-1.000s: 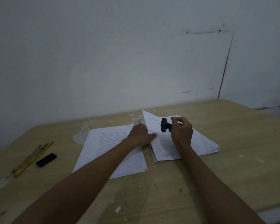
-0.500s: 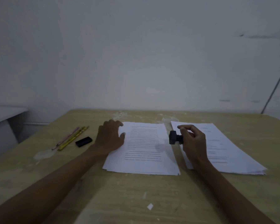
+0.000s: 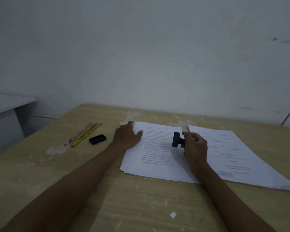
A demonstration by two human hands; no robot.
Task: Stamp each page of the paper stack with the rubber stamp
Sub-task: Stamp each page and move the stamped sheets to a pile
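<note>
Two hands are in view. Right hand: grip closed round the handle of the stamp, fingers and thumb curled about the knob. The stamp is held off the paper and lies tilted on its side, its block face turned toward 9 o'clock; a soft shadow falls on the sheet beneath it. Left hand: flat, fingers relaxed and straight, resting on the 9 o'clock edge of the left stack, holding nothing.

Left stack: printed sheets lying flat on the tabletop, no stamp mark visible on the top page. Right stack, just beside it toward 3 o'clock: a blue mark shows near the 6 o'clock edge of its top page. Judgement: this is the done pile, and the left pile awaits stamping.

Handling, judged: the stamp looks small, rigid and light, and is best held by the knob with the face squared to the page before pressing. The sheets are thin, limp and prone to slide, so the flat left hand serves to pin them.

Toward 9 o'clock of the left hand lie a black pad, apparently an ink pad, and pencils, well apart from the paper.
</note>
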